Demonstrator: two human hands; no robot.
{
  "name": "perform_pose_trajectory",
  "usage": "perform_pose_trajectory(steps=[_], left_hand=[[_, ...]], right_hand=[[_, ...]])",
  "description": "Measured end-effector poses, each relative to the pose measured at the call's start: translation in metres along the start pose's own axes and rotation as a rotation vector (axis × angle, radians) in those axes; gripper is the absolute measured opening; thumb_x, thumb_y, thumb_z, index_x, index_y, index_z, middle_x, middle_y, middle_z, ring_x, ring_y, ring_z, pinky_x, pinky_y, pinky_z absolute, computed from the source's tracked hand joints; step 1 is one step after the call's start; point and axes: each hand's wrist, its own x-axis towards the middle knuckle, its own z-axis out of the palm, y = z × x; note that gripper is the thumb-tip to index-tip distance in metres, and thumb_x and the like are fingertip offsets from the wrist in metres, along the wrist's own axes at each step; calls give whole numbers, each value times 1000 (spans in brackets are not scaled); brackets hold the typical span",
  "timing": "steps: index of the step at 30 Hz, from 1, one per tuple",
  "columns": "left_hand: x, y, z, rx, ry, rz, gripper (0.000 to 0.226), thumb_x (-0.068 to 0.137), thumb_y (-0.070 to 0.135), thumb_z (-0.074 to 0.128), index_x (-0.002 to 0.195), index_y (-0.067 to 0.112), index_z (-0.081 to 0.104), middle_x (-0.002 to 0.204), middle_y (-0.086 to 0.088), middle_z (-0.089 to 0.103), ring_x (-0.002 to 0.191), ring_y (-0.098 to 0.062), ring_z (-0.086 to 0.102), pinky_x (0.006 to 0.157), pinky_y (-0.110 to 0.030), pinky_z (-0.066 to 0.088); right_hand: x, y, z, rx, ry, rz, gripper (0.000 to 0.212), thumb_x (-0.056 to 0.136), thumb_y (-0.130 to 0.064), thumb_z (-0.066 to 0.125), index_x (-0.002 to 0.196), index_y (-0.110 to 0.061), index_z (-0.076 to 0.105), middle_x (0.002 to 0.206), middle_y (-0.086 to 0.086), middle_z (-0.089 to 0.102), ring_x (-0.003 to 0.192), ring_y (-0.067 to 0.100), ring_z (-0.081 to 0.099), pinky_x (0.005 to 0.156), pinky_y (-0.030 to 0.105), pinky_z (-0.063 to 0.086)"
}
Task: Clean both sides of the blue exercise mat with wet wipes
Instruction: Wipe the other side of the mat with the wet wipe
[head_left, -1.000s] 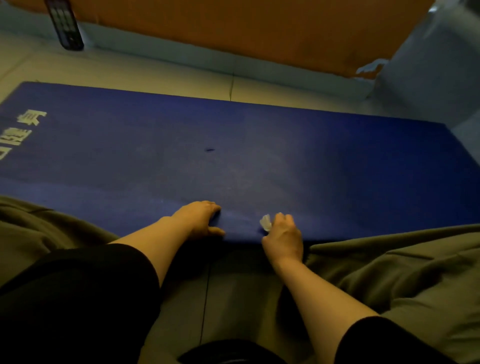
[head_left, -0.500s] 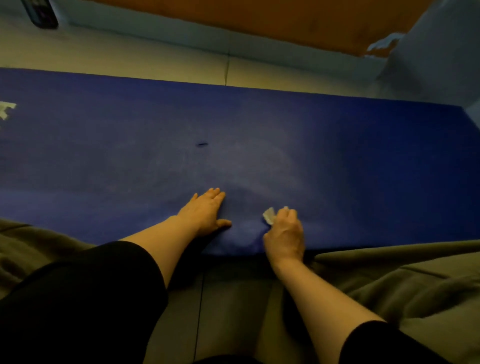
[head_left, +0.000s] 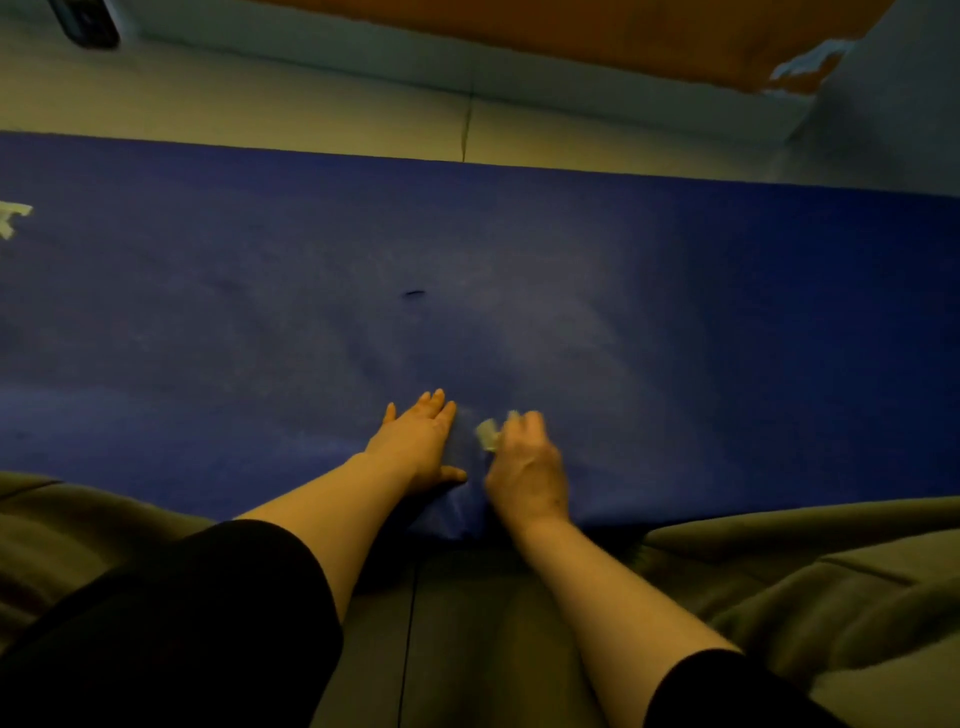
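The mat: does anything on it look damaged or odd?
Yes. The mat has a small dark mark near its middle, beyond the left hand; whether it is a cut or a stain cannot be told. Its near edge bulges between the hands. The right hand holds a wipe.

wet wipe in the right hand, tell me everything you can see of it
The wet wipe is a small pale, whitish wad, crumpled and motion-blurred. Only a bit pokes out past the fingers of the right hand, which grips it low over the blue mat near its front edge. Whether it touches the mat cannot be told. The left hand lies flat just beside it, apart.
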Motion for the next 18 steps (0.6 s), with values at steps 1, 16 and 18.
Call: perform_pose_trajectory(steps=[1, 16, 18], left_hand=[[0, 0, 2, -13, 9, -5, 94, 92, 50, 56, 155, 12, -2, 162, -6, -10, 149, -21, -5, 119, -51, 1], [0, 0, 12, -112, 57, -9, 83, 95, 40, 54, 154, 13, 2, 162, -6, -7, 149, -20, -4, 119, -51, -2], [1, 0, 12, -114, 58, -15, 85, 94, 41, 56, 154, 14, 2, 162, -6, -7, 149, -19, -4, 119, -51, -2]], right_hand=[[-5, -8, 8, 7, -32, -92, 22, 61, -2, 78, 75, -4, 61, 72, 13, 57, 46, 30, 56, 37, 26, 37], [11, -16, 23, 57, -117, -86, 16, 92, -16, 51, 99, -3, 57, 106, 17, 54, 88, 38, 57, 66, 37, 38], [20, -11, 22, 36, -144, -101, 14, 89, -12, 53, 98, -3, 57, 105, 17, 55, 90, 38, 56, 68, 38, 39]])
